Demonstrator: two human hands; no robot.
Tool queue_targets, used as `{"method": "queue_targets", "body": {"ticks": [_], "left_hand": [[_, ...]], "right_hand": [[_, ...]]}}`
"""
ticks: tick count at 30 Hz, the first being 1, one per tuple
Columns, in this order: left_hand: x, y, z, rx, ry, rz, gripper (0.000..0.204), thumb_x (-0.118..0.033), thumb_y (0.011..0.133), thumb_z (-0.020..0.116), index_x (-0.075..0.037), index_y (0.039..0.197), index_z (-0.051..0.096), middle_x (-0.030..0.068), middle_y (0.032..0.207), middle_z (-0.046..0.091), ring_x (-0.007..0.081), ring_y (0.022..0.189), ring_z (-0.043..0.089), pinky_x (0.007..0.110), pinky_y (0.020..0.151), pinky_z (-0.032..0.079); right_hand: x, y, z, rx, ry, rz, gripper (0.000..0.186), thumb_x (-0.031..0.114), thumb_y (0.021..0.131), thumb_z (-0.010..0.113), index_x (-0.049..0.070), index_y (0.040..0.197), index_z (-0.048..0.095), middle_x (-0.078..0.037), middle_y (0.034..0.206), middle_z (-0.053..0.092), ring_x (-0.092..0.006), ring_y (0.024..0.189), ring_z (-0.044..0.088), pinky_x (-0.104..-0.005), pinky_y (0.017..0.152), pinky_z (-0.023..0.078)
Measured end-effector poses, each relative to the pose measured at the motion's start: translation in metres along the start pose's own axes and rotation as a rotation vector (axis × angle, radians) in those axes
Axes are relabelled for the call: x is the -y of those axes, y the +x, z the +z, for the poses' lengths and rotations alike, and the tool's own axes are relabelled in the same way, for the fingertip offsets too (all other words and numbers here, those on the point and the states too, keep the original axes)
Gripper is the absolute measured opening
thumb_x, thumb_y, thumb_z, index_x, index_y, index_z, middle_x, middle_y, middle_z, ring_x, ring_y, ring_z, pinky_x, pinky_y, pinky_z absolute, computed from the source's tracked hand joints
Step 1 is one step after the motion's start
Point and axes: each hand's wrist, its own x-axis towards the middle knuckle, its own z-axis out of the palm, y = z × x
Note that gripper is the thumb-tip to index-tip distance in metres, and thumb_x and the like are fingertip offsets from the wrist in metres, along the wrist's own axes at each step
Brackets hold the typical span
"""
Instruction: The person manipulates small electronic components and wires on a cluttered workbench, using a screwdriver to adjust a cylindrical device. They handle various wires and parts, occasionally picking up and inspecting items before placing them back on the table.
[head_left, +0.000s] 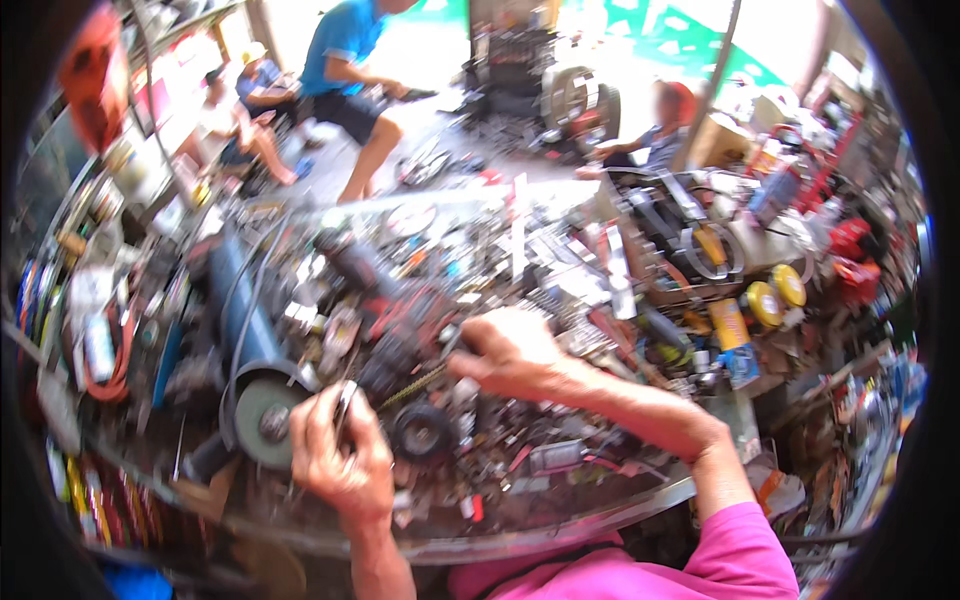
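My left hand [343, 460] is closed, pinching a small dark, shiny piece [346, 398] upright between thumb and fingers. Just left of it lies a blue angle grinder [240, 310] with a grey-green disc [266, 417]. My right hand [508, 350] reaches over the middle of the bench with curled fingers; what they hold, if anything, is hidden. Beside those fingers runs a thin brass-coloured rod [416, 382]. A red and black power drill [400, 315], blurred, lies beyond my left hand. A small black wheel [422, 432] sits between my forearms.
The glass-topped bench [600, 520] is crowded with small parts. Yellow tape rolls [764, 303] and a box of straps [680, 225] stand at the right. A person in a blue shirt [342, 50] and others sit beyond the bench. An orange cable coil [108, 385] lies at the left.
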Motion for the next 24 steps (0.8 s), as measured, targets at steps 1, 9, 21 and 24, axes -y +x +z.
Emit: {"method": "queue_targets", "body": {"ticks": [1, 9, 21, 24], "left_hand": [[-0.001, -0.003, 0.003, 0.024, -0.008, -0.004, 0.013, 0.003, 0.085, 0.069, 0.003, 0.097, 0.067, 0.0150, 0.087, 0.064, 0.0308, 0.076, 0.063, 0.040, 0.068, 0.052], [-0.006, -0.019, 0.013, 0.189, -0.037, 0.082, 0.012, 0.001, 0.084, 0.066, 0.002, 0.096, 0.064, 0.0160, 0.086, 0.061, 0.0331, 0.075, 0.061, 0.041, 0.067, 0.050], [0.002, -0.016, 0.010, 0.194, 0.003, 0.090, 0.018, 0.000, 0.081, 0.072, -0.002, 0.098, 0.066, 0.0142, 0.088, 0.064, 0.0323, 0.078, 0.065, 0.043, 0.066, 0.052], [-0.002, -0.015, 0.008, 0.194, -0.015, 0.043, 0.015, 0.002, 0.080, 0.071, 0.001, 0.095, 0.067, 0.0145, 0.086, 0.063, 0.0318, 0.077, 0.064, 0.041, 0.068, 0.052]], "right_hand": [[0.001, 0.000, -0.005, 0.003, 0.015, -0.001, 0.032, 0.034, 0.083, 0.066, 0.003, 0.082, 0.067, -0.019, 0.069, 0.066, -0.0387, 0.069, 0.067, -0.0468, 0.067, 0.052], [0.023, -0.010, -0.017, -0.666, -0.383, -0.325, 0.045, 0.013, 0.082, 0.064, -0.007, 0.121, 0.055, -0.019, 0.109, 0.061, -0.0349, 0.092, 0.065, -0.0465, 0.082, 0.053], [0.037, -0.029, 0.026, -0.130, -0.471, -0.576, 0.013, 0.015, 0.074, 0.061, 0.004, 0.081, 0.061, -0.007, 0.079, 0.058, -0.0309, 0.111, 0.056, -0.0679, 0.116, 0.018], [0.035, -0.026, 0.029, -0.095, -0.373, -0.637, 0.012, 0.014, 0.074, 0.062, 0.006, 0.083, 0.059, -0.005, 0.078, 0.056, -0.0280, 0.100, 0.055, -0.0702, 0.114, 0.016]]}}
